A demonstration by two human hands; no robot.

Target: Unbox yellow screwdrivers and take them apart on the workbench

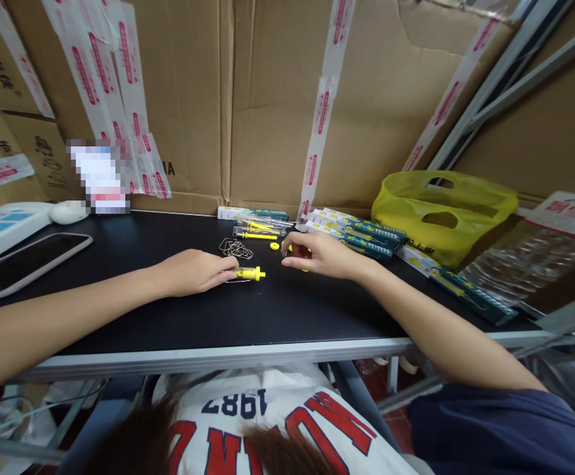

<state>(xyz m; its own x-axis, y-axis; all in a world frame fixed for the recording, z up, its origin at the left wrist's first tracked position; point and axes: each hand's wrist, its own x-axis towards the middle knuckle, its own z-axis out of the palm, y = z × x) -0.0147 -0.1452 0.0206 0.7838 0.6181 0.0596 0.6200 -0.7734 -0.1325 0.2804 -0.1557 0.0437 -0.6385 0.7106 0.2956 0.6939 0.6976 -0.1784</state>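
My left hand (pixel 196 272) is closed around a clear tube with a yellow end piece (pixel 254 273), held low over the black table. The yellow end points right, and a thin metal wire shows along the tube's lower side. My right hand (pixel 320 254) is bent in a pinch beside several small yellow rings. Whatever lies between its fingertips is too small to make out. One yellow ring (pixel 274 246) sits between the hands; others are partly hidden under my right hand. Behind my left fingertips lies a tangle of metal wire hooks (pixel 236 249). Clear tubes with yellow parts (pixel 258 231) lie further back.
Green and white printed boxes (pixel 361 231) are stacked at the back right, with another box (pixel 458 284) nearer the right edge. A yellow plastic bag (pixel 446 211) and a large clear bottle (pixel 525 251) stand there. A phone (pixel 30 264) lies left. Cardboard (pixel 268 99) walls the back.
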